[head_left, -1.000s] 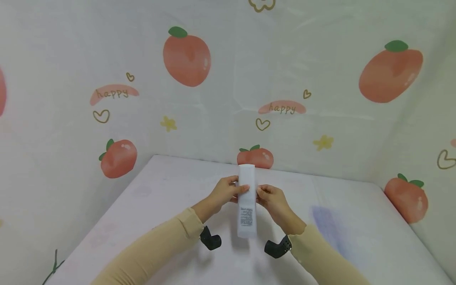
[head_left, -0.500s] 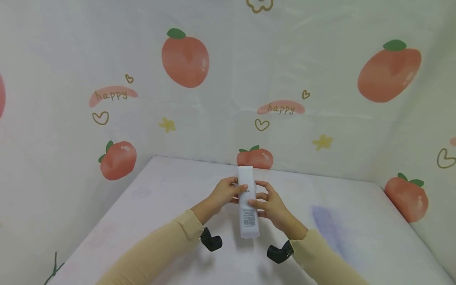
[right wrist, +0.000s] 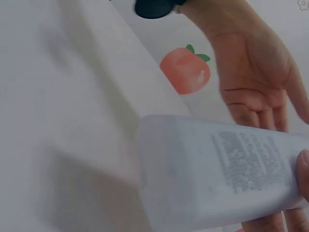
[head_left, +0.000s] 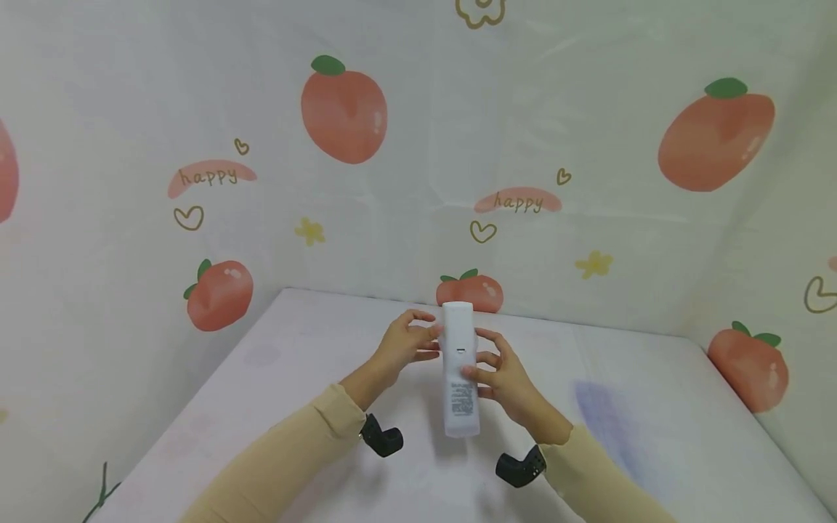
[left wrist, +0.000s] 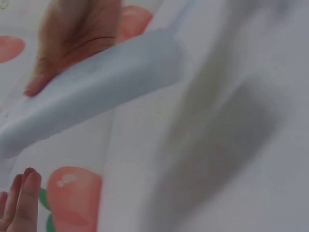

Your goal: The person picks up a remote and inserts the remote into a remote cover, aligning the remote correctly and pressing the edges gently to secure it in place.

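Note:
A long white case (head_left: 461, 330) with rounded edges stands upright in the head view, a small dark slot at mid-height and a block of fine print low on it. What kind of device it is I cannot tell. My right hand (head_left: 510, 374) grips its right side, thumb on the front face and other fingers reaching behind. Beside the left edge is my left hand (head_left: 405, 347), its fingers loosely extended toward the case. In the left wrist view, the left fingers (left wrist: 24, 200) lie apart from the case. The right wrist view has the printed block (right wrist: 253, 162) close up.
Beneath the hands spreads a white-covered table (head_left: 275, 385), bearing a bluish patch (head_left: 604, 421) at right. Behind it hangs a white backdrop (head_left: 418, 131) printed with red fruit. Black wrist cameras (head_left: 519, 467) hang below both wrists.
The right hand has shifted from pinching the right edge to holding the case with its thumb on the front. The left thumb has come off the front, uncovering the slot.

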`<move>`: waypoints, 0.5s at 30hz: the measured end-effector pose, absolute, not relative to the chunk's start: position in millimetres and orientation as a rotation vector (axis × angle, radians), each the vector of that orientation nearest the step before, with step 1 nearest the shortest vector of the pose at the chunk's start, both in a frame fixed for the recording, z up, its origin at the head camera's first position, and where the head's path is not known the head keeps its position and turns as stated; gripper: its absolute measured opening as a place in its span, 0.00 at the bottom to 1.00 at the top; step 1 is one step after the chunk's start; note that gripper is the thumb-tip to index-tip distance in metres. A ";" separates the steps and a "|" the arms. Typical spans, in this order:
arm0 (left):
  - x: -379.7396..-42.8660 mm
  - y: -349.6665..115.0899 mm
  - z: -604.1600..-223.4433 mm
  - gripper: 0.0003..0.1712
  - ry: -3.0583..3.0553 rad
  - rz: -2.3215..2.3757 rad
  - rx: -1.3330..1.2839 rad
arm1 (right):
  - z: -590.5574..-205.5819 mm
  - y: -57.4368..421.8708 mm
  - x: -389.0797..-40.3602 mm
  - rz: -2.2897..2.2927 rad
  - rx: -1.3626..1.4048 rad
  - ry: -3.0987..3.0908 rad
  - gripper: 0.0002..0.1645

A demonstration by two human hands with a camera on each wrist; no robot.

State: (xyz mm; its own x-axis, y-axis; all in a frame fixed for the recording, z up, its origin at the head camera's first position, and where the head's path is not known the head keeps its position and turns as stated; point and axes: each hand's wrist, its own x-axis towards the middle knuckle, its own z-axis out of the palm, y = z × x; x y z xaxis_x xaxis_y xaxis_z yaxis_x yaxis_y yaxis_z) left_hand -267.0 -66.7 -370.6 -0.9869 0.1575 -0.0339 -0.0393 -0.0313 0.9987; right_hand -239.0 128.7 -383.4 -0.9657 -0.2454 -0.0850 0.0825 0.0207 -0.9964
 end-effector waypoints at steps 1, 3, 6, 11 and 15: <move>-265.1 -66.4 -374.3 0.22 2.075 2.123 0.135 | -384.2 129.0 -239.0 -2.057 -0.160 2.047 0.45; -260.3 -65.1 -382.5 0.23 2.050 2.043 0.162 | -386.0 129.5 -239.2 -2.088 -0.146 2.013 0.47; -252.9 -61.6 -392.5 0.22 2.030 1.983 0.213 | -388.5 131.5 -240.2 -2.095 -0.151 1.990 0.48; -247.4 -57.8 -397.0 0.17 2.052 2.048 0.212 | -385.7 135.5 -242.2 -2.010 -0.177 2.022 0.42; -246.5 -56.5 -397.5 0.14 2.026 2.059 0.241 | -379.1 138.0 -245.6 -1.948 -0.179 2.090 0.36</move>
